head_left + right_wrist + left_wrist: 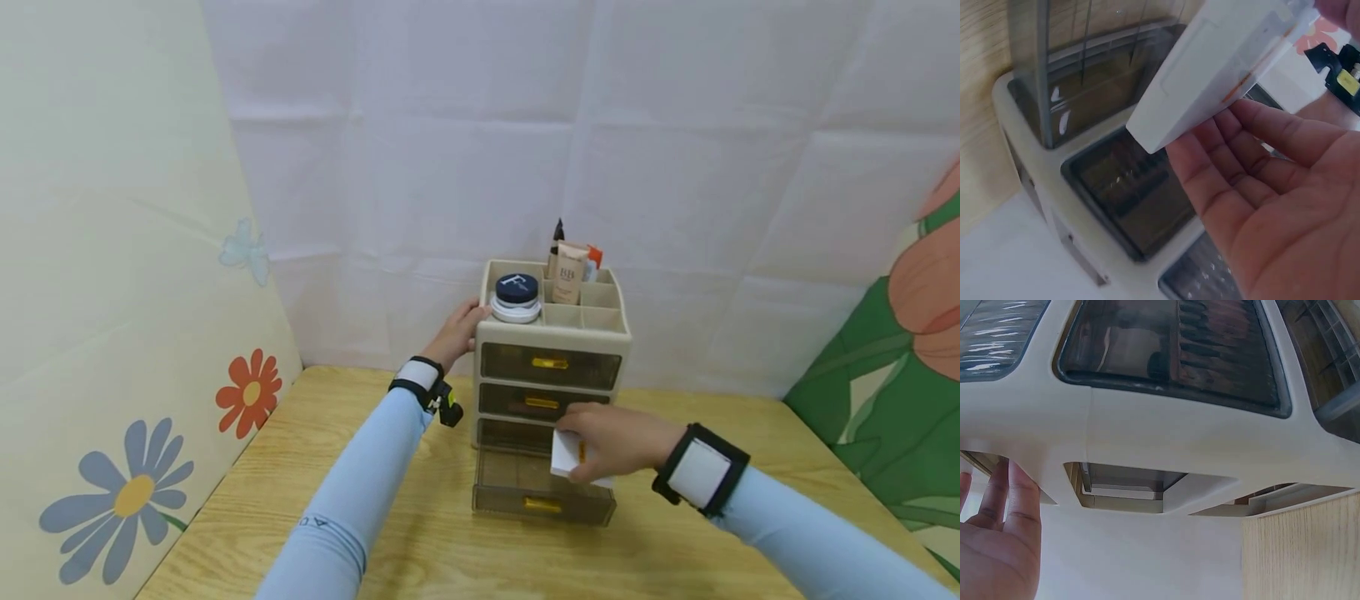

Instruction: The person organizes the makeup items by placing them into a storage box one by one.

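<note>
A cream makeup organizer with smoky drawers stands on the table. My left hand rests against its left side near the top. In the left wrist view the fairly straight fingers of that hand reach to an opening in the side wall; their tips are partly hidden. My right hand pinches a flat white box between thumb and fingers. The box is above the pulled-out bottom drawer, which has clear dividers and an amber handle. The upper drawers are closed.
On the organizer's top sit a dark-lidded round jar on a white round case, a BB cream tube, a black-tipped pen and an orange-capped item. The wooden table meets a white cloth backdrop.
</note>
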The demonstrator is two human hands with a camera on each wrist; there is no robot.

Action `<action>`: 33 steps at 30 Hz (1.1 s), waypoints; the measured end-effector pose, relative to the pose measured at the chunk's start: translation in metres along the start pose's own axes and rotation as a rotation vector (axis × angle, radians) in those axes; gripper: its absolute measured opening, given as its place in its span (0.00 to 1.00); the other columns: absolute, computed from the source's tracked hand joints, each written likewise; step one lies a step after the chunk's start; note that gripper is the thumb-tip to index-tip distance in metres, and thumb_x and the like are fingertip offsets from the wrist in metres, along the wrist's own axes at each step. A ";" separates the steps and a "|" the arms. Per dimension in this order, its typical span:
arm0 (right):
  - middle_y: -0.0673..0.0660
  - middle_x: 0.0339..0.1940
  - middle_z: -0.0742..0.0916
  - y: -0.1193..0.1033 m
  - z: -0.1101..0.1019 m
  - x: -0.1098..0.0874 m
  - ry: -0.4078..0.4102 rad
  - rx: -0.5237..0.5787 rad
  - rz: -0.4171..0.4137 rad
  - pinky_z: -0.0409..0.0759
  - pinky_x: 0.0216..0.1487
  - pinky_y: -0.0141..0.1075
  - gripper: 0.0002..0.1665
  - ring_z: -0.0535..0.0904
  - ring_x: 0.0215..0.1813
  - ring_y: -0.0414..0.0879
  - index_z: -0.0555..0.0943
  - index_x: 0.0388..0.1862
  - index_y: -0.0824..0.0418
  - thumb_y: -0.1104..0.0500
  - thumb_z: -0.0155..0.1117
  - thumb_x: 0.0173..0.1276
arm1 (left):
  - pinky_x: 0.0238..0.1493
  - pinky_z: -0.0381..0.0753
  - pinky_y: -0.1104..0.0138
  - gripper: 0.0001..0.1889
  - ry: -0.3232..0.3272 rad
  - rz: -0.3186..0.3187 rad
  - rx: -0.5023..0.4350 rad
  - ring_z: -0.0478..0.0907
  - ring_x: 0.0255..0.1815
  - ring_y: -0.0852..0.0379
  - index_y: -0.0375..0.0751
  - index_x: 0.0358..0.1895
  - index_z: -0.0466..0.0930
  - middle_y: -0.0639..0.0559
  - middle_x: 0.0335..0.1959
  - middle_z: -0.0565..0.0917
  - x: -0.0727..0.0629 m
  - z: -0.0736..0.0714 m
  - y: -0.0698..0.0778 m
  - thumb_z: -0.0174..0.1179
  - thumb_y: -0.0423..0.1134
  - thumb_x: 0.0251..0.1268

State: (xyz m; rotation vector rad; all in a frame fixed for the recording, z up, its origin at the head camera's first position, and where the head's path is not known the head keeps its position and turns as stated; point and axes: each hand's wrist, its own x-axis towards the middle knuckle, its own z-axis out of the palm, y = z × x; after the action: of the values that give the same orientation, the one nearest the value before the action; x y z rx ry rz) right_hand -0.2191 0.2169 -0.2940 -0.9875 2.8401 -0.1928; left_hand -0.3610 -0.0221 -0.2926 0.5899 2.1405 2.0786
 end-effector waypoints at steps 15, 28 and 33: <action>0.46 0.33 0.78 -0.001 0.024 0.059 -0.109 0.040 -0.071 0.73 0.35 0.35 0.23 0.72 0.34 0.40 0.82 0.42 0.62 0.50 0.75 0.52 | 0.47 0.77 0.61 0.29 0.024 0.000 -0.018 0.75 0.50 0.49 0.40 0.73 0.60 0.38 0.59 0.74 0.005 0.001 -0.003 0.47 0.49 0.73; 0.46 0.28 0.79 -0.008 0.050 0.083 -0.041 0.002 -0.069 0.74 0.32 0.35 0.21 0.73 0.31 0.41 0.81 0.35 0.60 0.50 0.79 0.48 | 0.47 0.77 0.60 0.30 0.018 -0.009 -0.008 0.75 0.50 0.49 0.42 0.73 0.59 0.39 0.60 0.74 0.004 -0.002 -0.006 0.48 0.50 0.73; 0.45 0.29 0.78 -0.013 0.062 0.091 -0.063 -0.053 -0.011 0.75 0.33 0.35 0.21 0.73 0.31 0.41 0.81 0.36 0.58 0.49 0.79 0.48 | 0.48 0.77 0.60 0.31 0.007 0.008 -0.016 0.75 0.52 0.47 0.41 0.74 0.59 0.38 0.61 0.73 0.004 -0.002 -0.005 0.48 0.50 0.73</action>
State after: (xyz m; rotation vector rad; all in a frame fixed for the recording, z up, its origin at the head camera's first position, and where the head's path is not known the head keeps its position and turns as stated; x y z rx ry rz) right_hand -0.2717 0.1456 -0.3595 -1.0015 2.7965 -0.0870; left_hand -0.3664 -0.0221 -0.2962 0.5918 2.1266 2.1031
